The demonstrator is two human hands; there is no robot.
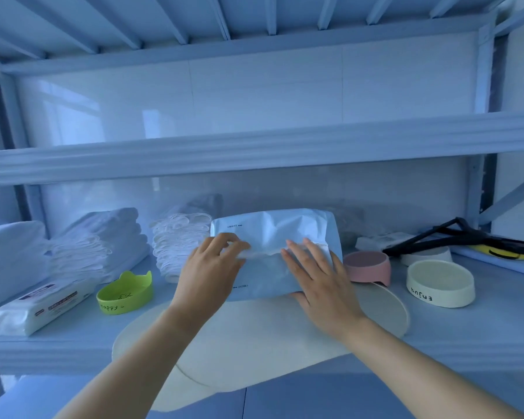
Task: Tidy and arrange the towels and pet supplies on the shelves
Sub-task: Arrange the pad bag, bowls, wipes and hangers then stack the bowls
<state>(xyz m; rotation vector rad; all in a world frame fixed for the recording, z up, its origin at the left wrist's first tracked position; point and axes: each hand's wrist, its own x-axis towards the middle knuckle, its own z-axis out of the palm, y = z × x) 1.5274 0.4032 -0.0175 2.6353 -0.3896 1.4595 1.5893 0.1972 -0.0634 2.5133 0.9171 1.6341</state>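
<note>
Crinkled glossy plastic pack [273, 252] is lying mid-shelf on a flat oval mat [254, 337]; left hand [212, 267] is pinching its seam, right hand [318, 276] is pressing flat, fingers spread.

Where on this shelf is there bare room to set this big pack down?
Bare shelf shows along the front edge, between the green bowl and the wrapped wipes pack. The right end is crowded: pink bowl, cream bowl, black straps. Both hands, left and right, rest on the large pack.

3 towel stacks [103, 246], 4 pet bowls [440, 282], 2 wipe packs [273, 252], 1 mat [254, 337].
</note>
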